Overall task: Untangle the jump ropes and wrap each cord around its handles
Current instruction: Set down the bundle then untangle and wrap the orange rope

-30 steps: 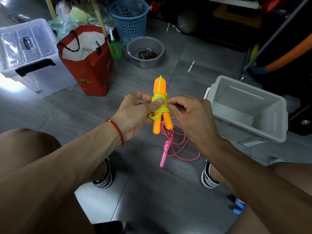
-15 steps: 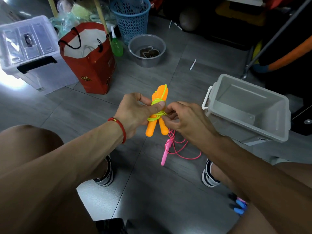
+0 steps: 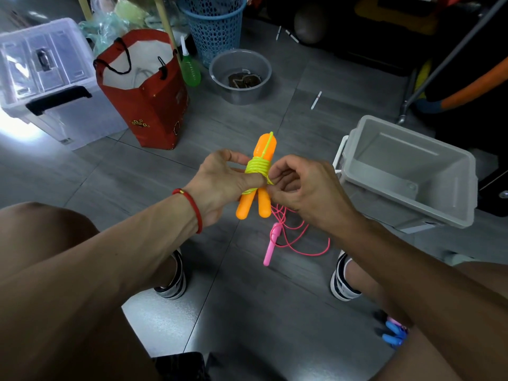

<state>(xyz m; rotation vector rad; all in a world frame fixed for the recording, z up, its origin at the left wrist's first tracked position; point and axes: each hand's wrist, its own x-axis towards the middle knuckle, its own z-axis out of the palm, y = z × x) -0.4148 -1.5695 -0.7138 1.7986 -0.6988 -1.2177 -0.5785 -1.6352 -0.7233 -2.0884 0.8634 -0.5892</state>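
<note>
Orange handles point(image 3: 254, 185) nearly done: left hand point(image 3: 220, 185) grips them, right hand point(image 3: 299, 185) pinches the last of the green cord point(image 3: 258, 169); pink rope point(image 3: 286, 235) lies loose on floor, unwrapped.

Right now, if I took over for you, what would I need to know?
Left hand grips the orange handles, thumb pressing the yellow-green cord coiled around them.
Right hand pinches the cord's loose end beside the handles.
Done: this cord is nearly all wrapped.
Left: secure that end, then wrap the pink rope lying loose on the floor, one pink handle showing.
</note>
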